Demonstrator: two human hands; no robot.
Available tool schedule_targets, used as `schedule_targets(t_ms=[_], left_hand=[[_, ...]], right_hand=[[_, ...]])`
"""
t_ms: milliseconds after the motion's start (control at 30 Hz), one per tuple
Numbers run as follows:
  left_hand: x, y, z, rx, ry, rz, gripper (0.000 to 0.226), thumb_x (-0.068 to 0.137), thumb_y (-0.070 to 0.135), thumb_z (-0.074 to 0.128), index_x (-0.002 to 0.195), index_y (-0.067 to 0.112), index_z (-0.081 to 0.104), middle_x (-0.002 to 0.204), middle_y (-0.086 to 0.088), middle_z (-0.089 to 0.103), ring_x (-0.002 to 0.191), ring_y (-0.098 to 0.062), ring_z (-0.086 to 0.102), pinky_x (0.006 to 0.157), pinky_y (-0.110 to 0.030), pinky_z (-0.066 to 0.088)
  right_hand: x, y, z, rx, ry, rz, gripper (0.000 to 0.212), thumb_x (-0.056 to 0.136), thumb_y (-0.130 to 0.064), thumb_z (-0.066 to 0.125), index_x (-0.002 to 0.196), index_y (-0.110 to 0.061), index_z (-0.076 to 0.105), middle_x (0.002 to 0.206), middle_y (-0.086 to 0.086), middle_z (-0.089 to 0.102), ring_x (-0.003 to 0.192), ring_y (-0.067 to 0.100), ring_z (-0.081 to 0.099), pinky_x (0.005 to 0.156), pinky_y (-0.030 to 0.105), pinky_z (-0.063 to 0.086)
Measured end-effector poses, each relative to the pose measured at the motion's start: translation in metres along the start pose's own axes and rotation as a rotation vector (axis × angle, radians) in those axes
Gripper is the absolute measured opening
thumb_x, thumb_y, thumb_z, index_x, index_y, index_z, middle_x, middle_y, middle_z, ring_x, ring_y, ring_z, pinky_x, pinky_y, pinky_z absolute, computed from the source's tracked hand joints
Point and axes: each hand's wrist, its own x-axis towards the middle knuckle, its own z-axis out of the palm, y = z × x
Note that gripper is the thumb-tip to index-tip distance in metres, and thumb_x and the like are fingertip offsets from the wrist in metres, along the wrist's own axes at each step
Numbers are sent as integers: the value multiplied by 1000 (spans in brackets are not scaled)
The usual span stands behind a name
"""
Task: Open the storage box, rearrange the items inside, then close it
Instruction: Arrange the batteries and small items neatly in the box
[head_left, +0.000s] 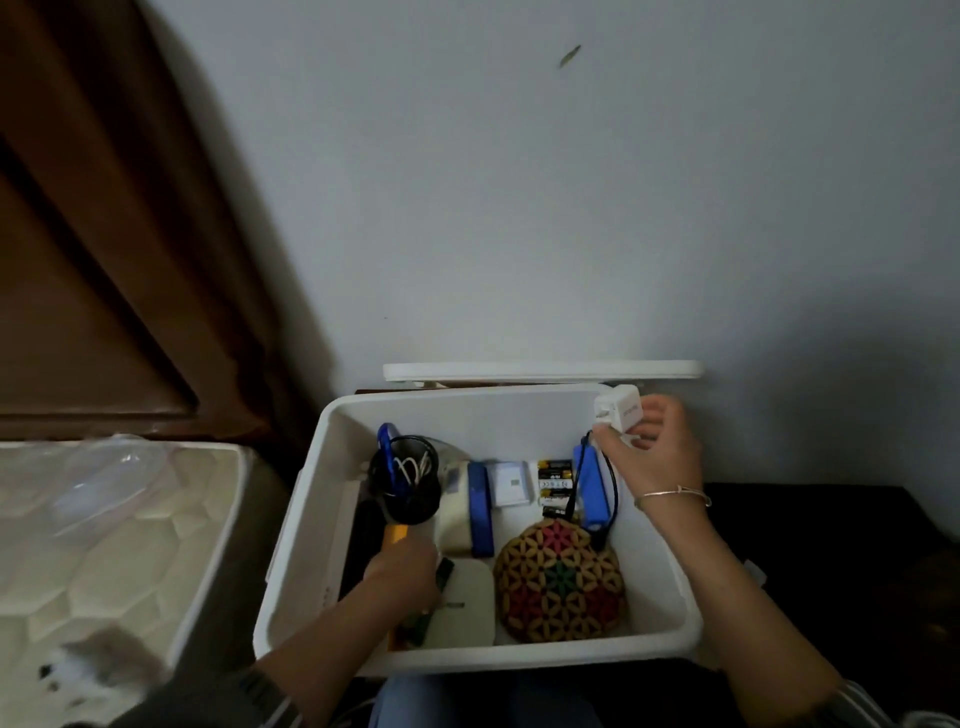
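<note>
The white storage box (332, 525) stands open in front of me, and its lid (540, 370) leans against the wall behind it. My right hand (654, 457) holds a white charger plug (621, 408) above the box's far right corner. My left hand (402, 569) is down inside the box at the left, closed around a yellow-handled tool (396, 534). Inside lie a black mesh cup (405, 480), a blue and cream box (470, 506), batteries (555, 480), a blue power bank (589, 486) with a black cable, a woven round coaster (561, 582) and a cream pad (465, 603).
A mattress (104, 545) with a clear plastic wrap on it lies to the left. Brown wooden furniture (104, 234) rises at the back left, and a grey wall is behind the box. A dark surface (831, 545) extends to the right of the box.
</note>
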Motion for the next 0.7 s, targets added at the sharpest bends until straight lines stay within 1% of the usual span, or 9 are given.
schedule_targets(t_ms=[100,267,333,367,400,433,467,567,700], left_hand=[[6,3,5,17,-16,-5,43,90,22,63,129,8,51,134,-11,54,123,-26,54,97,-34,48],[10,4,1,-109,-49,-16,41,87,28,66,121,7,55,125,-10,58,114,-23,58,90,-28,50],[13,7,-7,-188,-4,-5,28,87,33,67,102,10,61,105,-6,64,98,-18,64,76,-22,50],[16,10,-12,-246,38,9,23,86,34,67,87,12,60,89,-3,65,84,-15,65,66,-18,49],[20,16,-18,-318,70,20,27,86,36,68,75,14,57,75,0,62,68,-11,63,56,-15,47],[24,23,-25,-378,96,36,31,86,36,68,69,14,56,68,0,61,59,-10,59,52,-14,47],[29,31,-32,-426,116,55,31,86,36,69,69,12,57,68,-3,62,57,-11,58,54,-18,50],[51,58,-51,-474,130,84,29,84,34,72,84,7,62,81,-10,66,69,-18,64,70,-33,56],[91,86,-60,-484,112,42,38,82,33,73,101,2,65,101,-14,70,95,-25,68,80,-33,56]], right_hand=[[-3,1,-6,5,-51,34,49,67,-17,83,102,-20,50,91,-12,58,77,1,58,64,14,46],[-6,4,-3,9,-68,62,48,67,-17,83,102,-20,50,89,-13,58,75,0,58,63,11,48],[-6,5,1,9,-59,53,49,68,-17,83,104,-18,50,90,-11,58,76,0,58,64,8,49],[-6,5,2,2,-59,45,50,68,-17,83,105,-17,50,91,-9,58,77,1,59,65,8,49],[-7,5,4,-8,-59,33,50,68,-18,83,107,-16,50,92,-7,59,78,2,59,65,9,48],[-8,5,6,-21,-57,16,51,68,-19,83,108,-15,51,94,-5,59,78,3,59,66,10,48],[-10,5,8,-38,-53,-6,52,68,-20,83,109,-13,51,95,-4,60,79,6,60,67,11,47],[-15,4,11,-79,-29,-61,55,67,-21,83,111,-11,51,96,-4,58,80,8,59,68,9,46],[-18,3,10,-61,39,-97,58,64,-21,85,110,-15,50,94,-10,56,81,-2,58,67,-1,44]])
